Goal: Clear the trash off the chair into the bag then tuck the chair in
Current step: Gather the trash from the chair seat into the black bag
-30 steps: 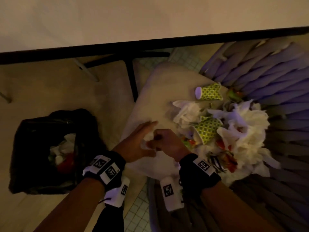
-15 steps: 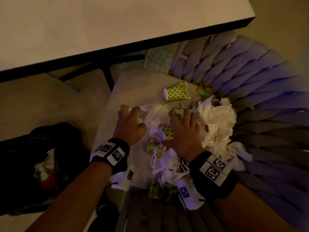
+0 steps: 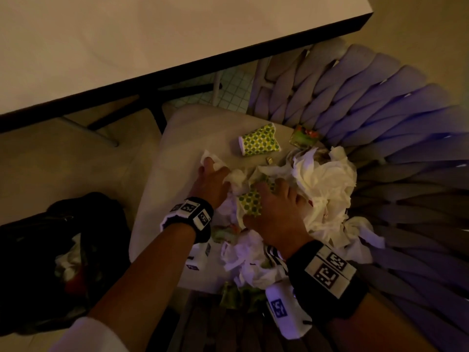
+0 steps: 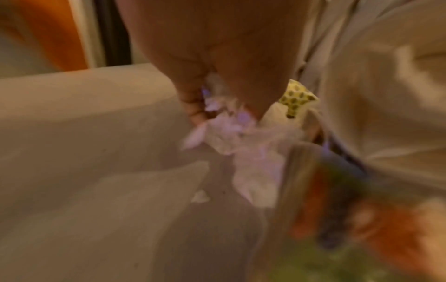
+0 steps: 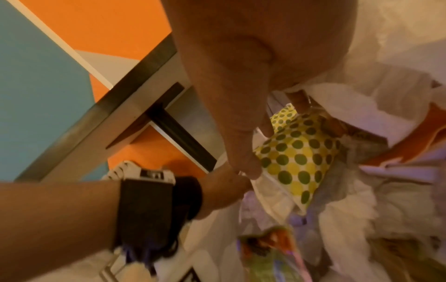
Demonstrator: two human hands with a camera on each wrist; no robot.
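Observation:
Trash lies heaped on the beige chair seat: crumpled white tissues, a whole green-dotted paper cup on its side, a green wrapper by the backrest. My left hand is at the pile's left edge, and the left wrist view shows its fingers curled round a wad of tissue. My right hand digs into the heap. Its thumb and a finger pinch a crushed dotted cup, which shows between both hands. The black bag sits open on the floor to the left.
A white table with a dark edge hangs over the floor beyond the seat, its black leg close to the cushion. The chair's purple woven backrest curves round the right side. More tissues and wrappers lie under my wrists.
A second ago both hands met at the seat's near edge with the pile to their right. They have since moved onto the pile and closed on tissue and cup; the view swung right.

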